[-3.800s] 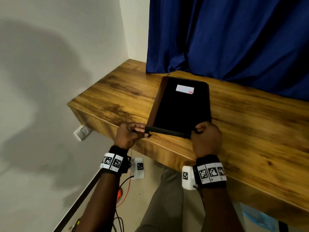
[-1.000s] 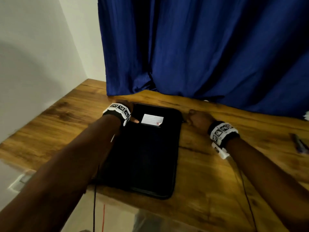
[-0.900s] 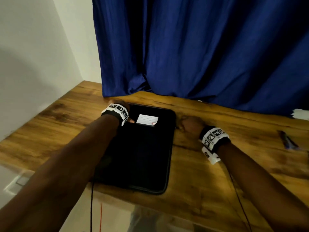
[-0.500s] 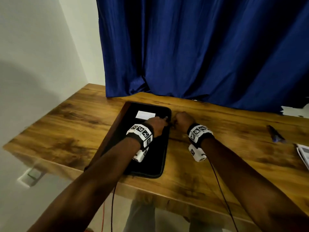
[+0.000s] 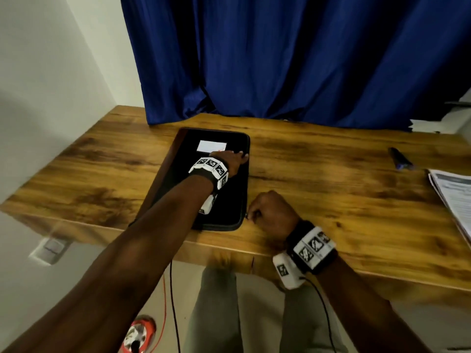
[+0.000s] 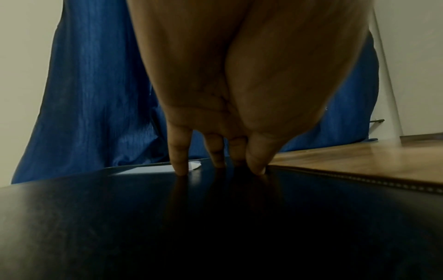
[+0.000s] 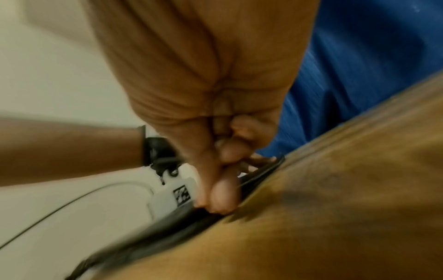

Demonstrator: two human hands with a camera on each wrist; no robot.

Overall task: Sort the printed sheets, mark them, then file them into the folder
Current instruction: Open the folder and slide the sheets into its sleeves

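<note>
A black zip folder with a white label lies flat on the wooden desk. My left hand rests on its far right part, straight fingers pressing the cover. My right hand is at the folder's near right corner, where thumb and forefinger pinch the zipper pull at the folder's edge. Printed sheets lie at the desk's far right, partly cut off by the frame. A dark pen lies left of them.
A blue curtain hangs along the desk's back edge. A white wall closes the left side. Cables and a red-and-white object are on the floor below the front edge. Bare wood lies between folder and sheets.
My right hand has slid from the folder's far right corner down its right edge to the near corner. My left hand moved from the far left corner to the right side of the cover.
</note>
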